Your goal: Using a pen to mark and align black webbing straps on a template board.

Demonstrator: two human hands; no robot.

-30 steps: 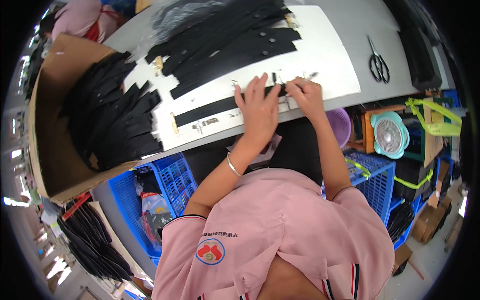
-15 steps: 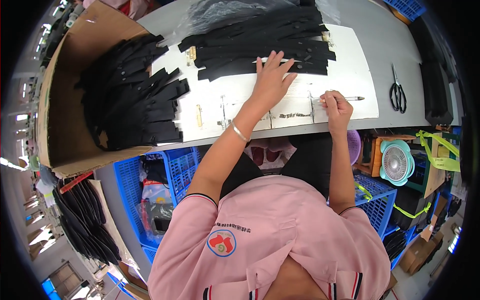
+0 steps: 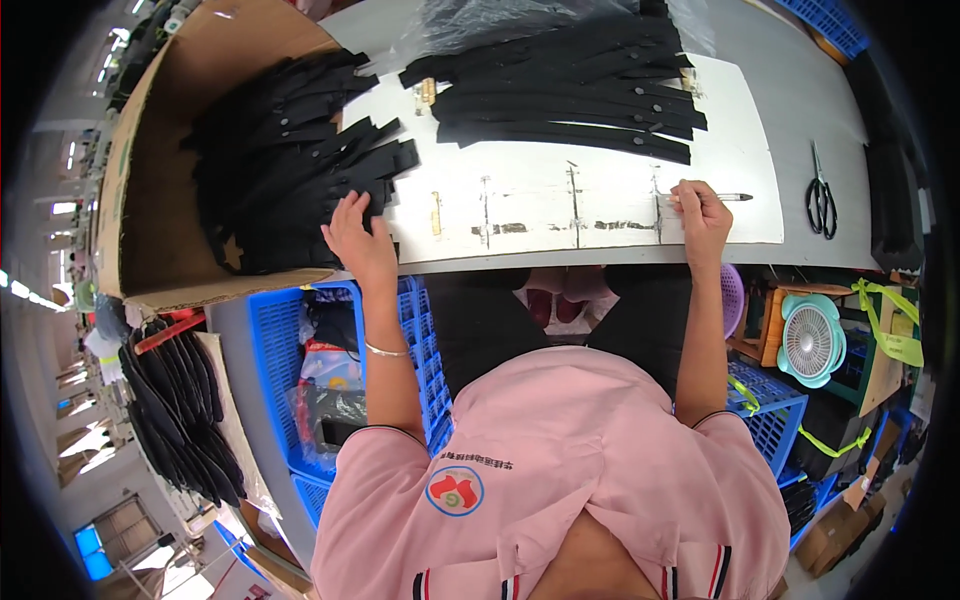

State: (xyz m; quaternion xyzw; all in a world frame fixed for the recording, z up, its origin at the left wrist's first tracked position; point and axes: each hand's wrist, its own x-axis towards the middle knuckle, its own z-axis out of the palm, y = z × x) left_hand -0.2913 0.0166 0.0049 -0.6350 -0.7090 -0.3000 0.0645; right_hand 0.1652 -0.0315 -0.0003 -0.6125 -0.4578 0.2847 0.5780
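At the edge of a heap of black fabric strips (image 3: 290, 170), my left hand (image 3: 362, 240) rests with its fingers apart, touching the nearest strip ends. The heap spills out of a cardboard box (image 3: 160, 180) lying on its side. My right hand (image 3: 703, 213) is closed round a pen (image 3: 735, 197), whose dark end points right. Below that hand is a white board (image 3: 540, 210) with dark marks and lines. Along the board's far side lie more black strips (image 3: 570, 105), side by side, with small round dark pieces on some of them.
Black-handled scissors (image 3: 821, 205) lie on the grey table (image 3: 840, 110) at the right. Clear plastic film (image 3: 480, 30) is bunched behind the strips. Below the table edge are blue crates (image 3: 275, 340), a turquoise fan (image 3: 808, 340) and a purple basket (image 3: 732, 300).
My left hand has left the strips on the board and moved left and nearer to the heap by the box. My right hand keeps the pen. The whole view has shifted slightly.
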